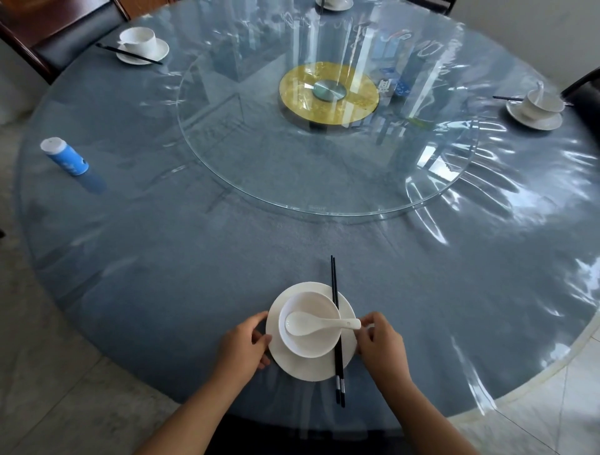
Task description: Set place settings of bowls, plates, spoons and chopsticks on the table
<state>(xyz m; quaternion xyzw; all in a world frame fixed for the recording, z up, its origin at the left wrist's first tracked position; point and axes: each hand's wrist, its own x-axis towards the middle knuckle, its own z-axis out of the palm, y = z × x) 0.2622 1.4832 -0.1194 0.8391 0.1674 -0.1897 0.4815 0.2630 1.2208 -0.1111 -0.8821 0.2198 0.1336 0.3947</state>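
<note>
At the table's near edge a white plate (292, 367) carries a white bowl (308, 344). A white spoon (311, 324) lies in the bowl, its handle pointing right over the rim. Black chopsticks (337, 331) lie across the plate's right side, pointing away from me. My left hand (245, 342) touches the plate's left rim with its fingertips. My right hand (381, 339) is at the plate's right rim, thumb and finger pinched by the spoon handle's tip. Whether it grips the handle or the plate is unclear.
The round table (162, 276) has a blue cloth under clear plastic and a glass turntable (324, 146) in the middle. Other settings stand at the far left (143, 45), the right (539, 108) and the far edge (334, 4). A blue bottle (65, 156) lies at left. Chairs stand behind.
</note>
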